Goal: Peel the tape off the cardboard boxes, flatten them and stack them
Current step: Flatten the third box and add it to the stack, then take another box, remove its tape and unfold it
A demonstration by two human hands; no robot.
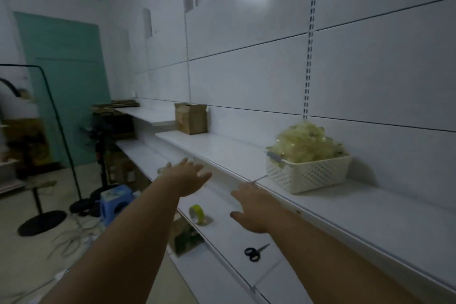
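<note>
1. Head view: the cardboard box [191, 118] sits way back on the upper shelf [222, 148], still standing as a full box, brown, top flaps partly up, pale shiny patches on its front.
2. Left hand [188, 175] is spread wide, holding nothing.
3. Right hand [251, 207] is also open and empty, near the white basket [308, 175].
4. Scissors [255, 252] and a tape roll [198, 213] lie on the lower shelf.

Box [191, 118] on shelf [222, 148], basket [308, 175] right
</note>
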